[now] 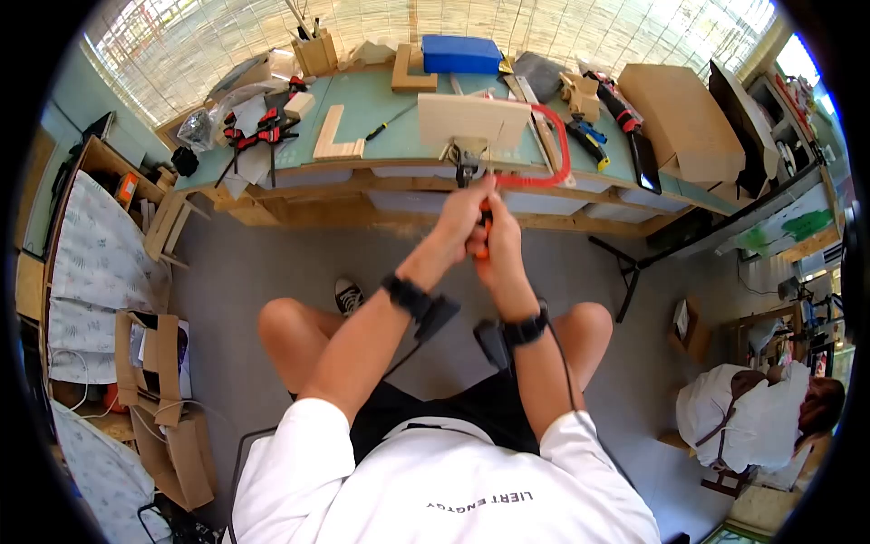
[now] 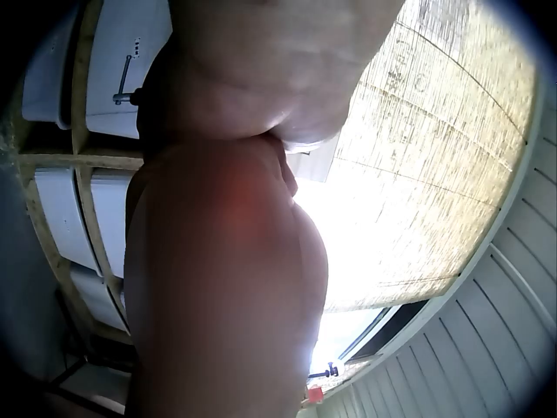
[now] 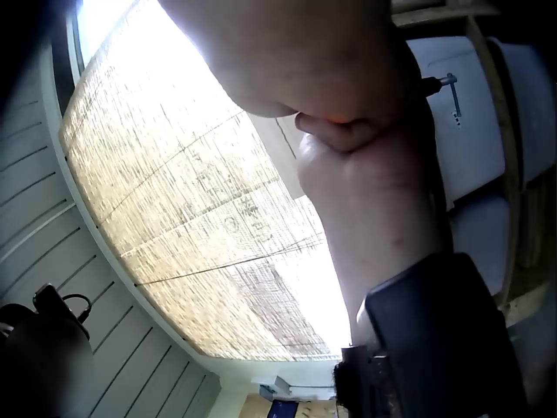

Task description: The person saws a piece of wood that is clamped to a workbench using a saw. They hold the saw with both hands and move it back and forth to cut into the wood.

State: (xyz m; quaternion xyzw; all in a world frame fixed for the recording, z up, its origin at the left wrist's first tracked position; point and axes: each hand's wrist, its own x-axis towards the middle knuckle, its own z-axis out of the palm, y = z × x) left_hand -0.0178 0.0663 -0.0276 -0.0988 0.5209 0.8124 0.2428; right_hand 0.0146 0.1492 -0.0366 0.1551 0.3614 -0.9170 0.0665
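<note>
Both hands grip the orange handle (image 1: 485, 243) of a coping saw with a red bowed frame (image 1: 565, 145). My left hand (image 1: 459, 220) lies on the left side of the handle, its fingers curled round it. Against it, my right hand (image 1: 503, 238) closes from the right. A pale wooden board (image 1: 473, 120) stands upright at the bench's front edge, held in a metal clamp (image 1: 468, 156). The saw frame reaches round the board's right end, and the thin blade overlaps the board. In the right wrist view, curled fingers (image 3: 344, 132) show between the two hands; the saw is mostly hidden.
Behind the board lie a blue box (image 1: 460, 54), an L-shaped wooden piece (image 1: 337, 136) and a screwdriver (image 1: 388, 121). Red-and-black clamps (image 1: 263, 134) lie at left. A cardboard box (image 1: 680, 118) and a phone (image 1: 643, 163) sit at right. Another person (image 1: 757, 408) is at lower right.
</note>
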